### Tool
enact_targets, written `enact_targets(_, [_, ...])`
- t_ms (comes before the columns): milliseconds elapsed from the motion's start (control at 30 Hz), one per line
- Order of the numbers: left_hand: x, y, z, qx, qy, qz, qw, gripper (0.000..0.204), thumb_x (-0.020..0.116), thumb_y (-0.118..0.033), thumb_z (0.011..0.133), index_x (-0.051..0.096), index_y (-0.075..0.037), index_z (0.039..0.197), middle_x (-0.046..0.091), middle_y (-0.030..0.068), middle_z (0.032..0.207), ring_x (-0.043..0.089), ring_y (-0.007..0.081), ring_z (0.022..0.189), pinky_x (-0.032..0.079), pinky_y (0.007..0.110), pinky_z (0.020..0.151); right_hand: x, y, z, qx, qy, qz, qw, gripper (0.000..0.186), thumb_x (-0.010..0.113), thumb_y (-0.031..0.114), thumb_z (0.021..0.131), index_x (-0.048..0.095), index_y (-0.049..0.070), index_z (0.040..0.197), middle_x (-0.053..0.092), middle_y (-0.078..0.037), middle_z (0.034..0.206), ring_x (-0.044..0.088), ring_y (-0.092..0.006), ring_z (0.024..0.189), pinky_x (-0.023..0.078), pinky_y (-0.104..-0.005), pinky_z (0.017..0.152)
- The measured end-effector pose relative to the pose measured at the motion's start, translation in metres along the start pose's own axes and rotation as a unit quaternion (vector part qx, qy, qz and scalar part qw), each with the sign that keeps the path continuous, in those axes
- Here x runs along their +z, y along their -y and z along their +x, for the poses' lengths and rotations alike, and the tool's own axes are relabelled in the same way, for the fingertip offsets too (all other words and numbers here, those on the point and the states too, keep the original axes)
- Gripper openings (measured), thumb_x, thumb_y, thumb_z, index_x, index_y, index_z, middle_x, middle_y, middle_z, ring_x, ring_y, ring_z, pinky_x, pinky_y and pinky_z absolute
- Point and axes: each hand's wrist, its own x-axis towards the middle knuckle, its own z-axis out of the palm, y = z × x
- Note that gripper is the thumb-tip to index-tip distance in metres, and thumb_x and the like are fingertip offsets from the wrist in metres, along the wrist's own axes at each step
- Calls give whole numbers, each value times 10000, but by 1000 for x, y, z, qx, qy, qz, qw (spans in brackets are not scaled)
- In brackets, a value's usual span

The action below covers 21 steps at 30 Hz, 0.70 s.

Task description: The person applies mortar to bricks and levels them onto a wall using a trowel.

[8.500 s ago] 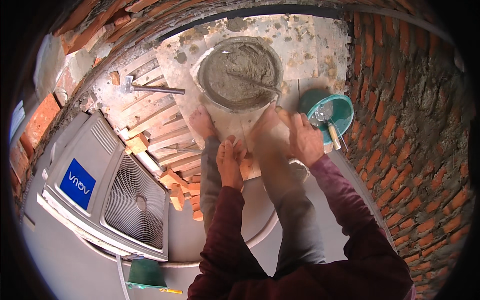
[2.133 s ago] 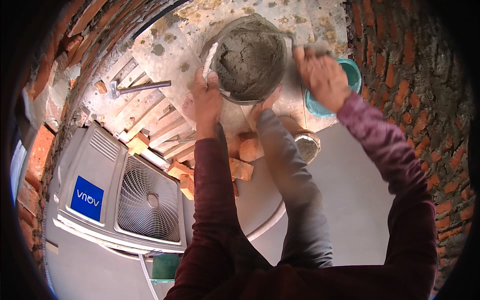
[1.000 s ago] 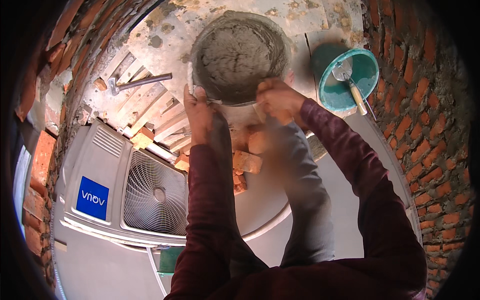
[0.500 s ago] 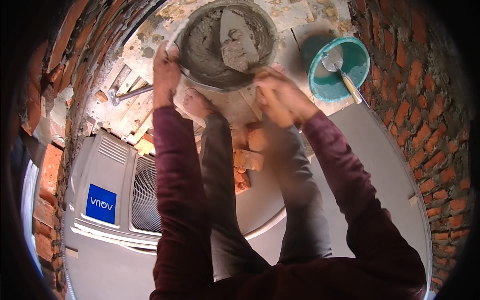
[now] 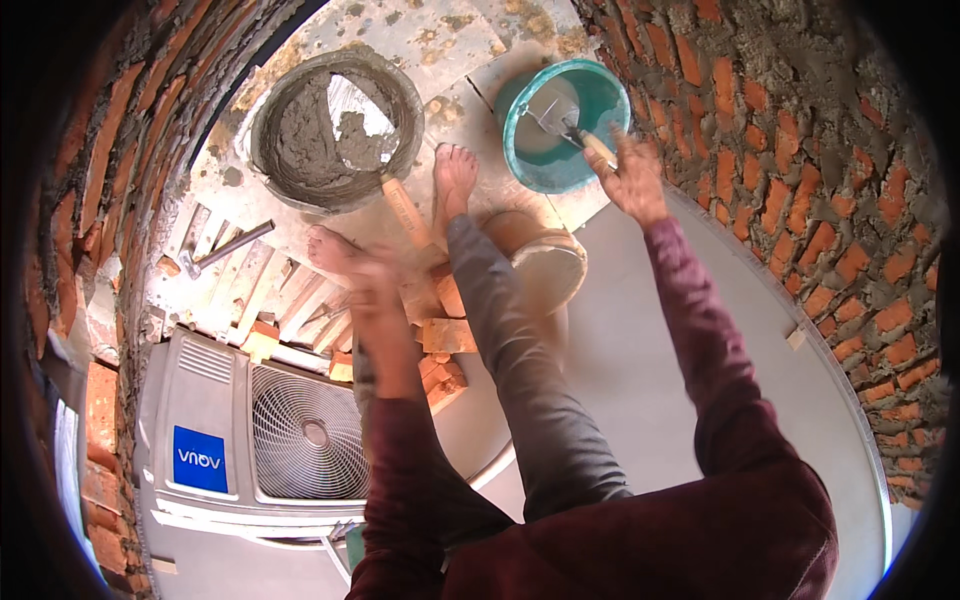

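Note:
My right hand [image 5: 636,182], fingers apart, reaches to the wooden handle [image 5: 599,150] of a small trowel [image 5: 556,112] that leans inside a teal bucket [image 5: 512,160]. The bucket holds some cloudy water. Whether my fingers touch that handle is hard to make out. My left hand [image 5: 375,290] is smeared by motion beside my left foot, and its fingers cannot be read. At the far left, a round pan [image 5: 262,165] holds wet grey mortar [image 5: 305,130]. A larger pointed trowel [image 5: 362,105] lies in the mortar, its wooden handle sticking out over the near rim.
A hammer [image 5: 230,248] lies on wooden slats [image 5: 265,285] at left. Nearer stand an air-conditioner outdoor unit [image 5: 205,400] and several loose bricks [image 5: 447,336]. A blurred round container [image 5: 552,268] is beside my right leg. Brick walls [image 5: 800,190] rise on both sides.
My right hand has left the mortar trowel and moved right to the bucket. My left hand has come down from the pan's left side. The view has shifted rightward.

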Motion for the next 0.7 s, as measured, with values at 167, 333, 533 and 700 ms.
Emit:
enact_targets(167, [61, 102, -57, -140, 134, -23, 981, 274, 610, -75, 910, 554, 3, 1167, 579, 93, 1172, 562, 178, 1062, 473, 280, 896, -5, -5, -12, 31, 162, 176, 970, 496, 456, 472, 984, 647, 14, 990, 641, -199, 798, 636, -335, 803, 482, -393, 737])
enact_targets(333, [101, 172, -56, -90, 107, 71, 988, 548, 579, -273, 967, 347, 3, 1380, 486, 120, 1321, 521, 171, 1179, 451, 246, 920, -89, 48, -43, -56, 173, 49, 982, 487, 524, 379, 976, 551, -31, 715, 490, -182, 574, 512, -358, 533, 407, -427, 541])
enact_targets(533, [131, 153, -103, -372, 4, -245, 895, 660, 378, -594, 967, 414, -19, 1289, 525, 115, 1262, 546, 204, 1128, 471, 322, 917, -161, 127, -101, -207, 208, -54, 954, 290, 612, 264, 912, 620, 73, 694, 539, -128, 543, 564, -315, 491, 435, -396, 477])
enact_targets(700, [125, 152, -129, -261, 19, -32, 965, 619, 398, -568, 902, 468, -44, 1223, 519, 144, 1241, 506, 273, 1160, 424, 411, 976, -163, 184, -111, -324, 228, -110, 912, 70, 629, 145, 805, 660, 113, 751, 583, -73, 569, 585, -275, 509, 451, -382, 475])
